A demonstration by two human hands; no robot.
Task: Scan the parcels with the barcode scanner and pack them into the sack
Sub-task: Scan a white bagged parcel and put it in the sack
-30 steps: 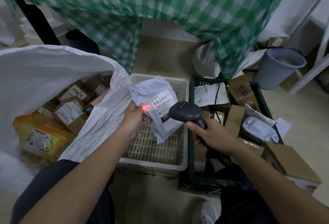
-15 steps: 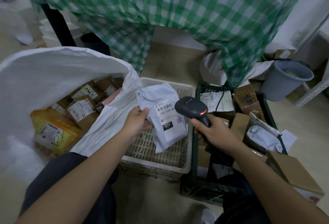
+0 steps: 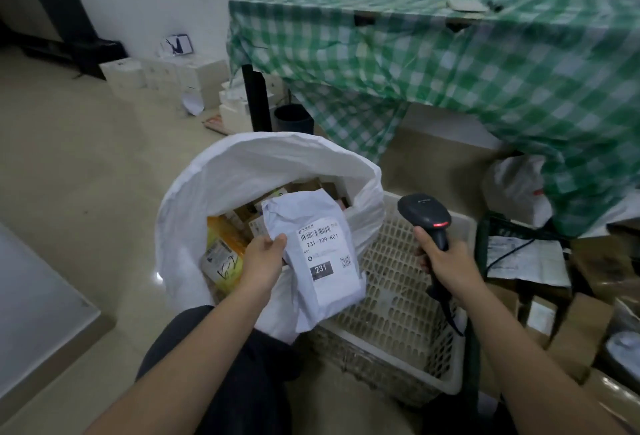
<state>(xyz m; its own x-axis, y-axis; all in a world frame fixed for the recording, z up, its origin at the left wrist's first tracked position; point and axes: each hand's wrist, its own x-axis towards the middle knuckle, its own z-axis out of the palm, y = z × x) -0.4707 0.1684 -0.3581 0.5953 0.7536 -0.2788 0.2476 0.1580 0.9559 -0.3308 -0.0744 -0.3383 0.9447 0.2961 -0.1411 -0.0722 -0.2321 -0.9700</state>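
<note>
The left hand [image 3: 261, 263] pinches the soft pale-grey plastic mailer parcel with a white shipping label [image 3: 320, 261] by its left edge, thumb on the printed face and fingers curled behind. The parcel hangs with its long axis running from upper left to lower right, label facing the camera. Its upper part sits over the open mouth of the large white woven plastic sack [image 3: 221, 185], while its lower corner reaches across the sack's near-right rim toward the cream perforated plastic basket [image 3: 398, 282] just beside it.

The move ahead likely turns on one relation — the sack's opening lies up and to the left of the parcel's centre, on the left hand's own side. By this reading, the left hand is the nearer one and needs only to carry the parcel a little farther from the body and let its low end clear the rim. Cardboard boxes and a yellow packet [image 3: 221, 254] already lie inside, so the mailer would land on top of them.

The right hand [image 3: 446, 261] is wrapped round the handle of the black handheld barcode scanner [image 3: 426, 216], held upright over the basket — well apart from the parcel, with a red light showing on its head.
</note>
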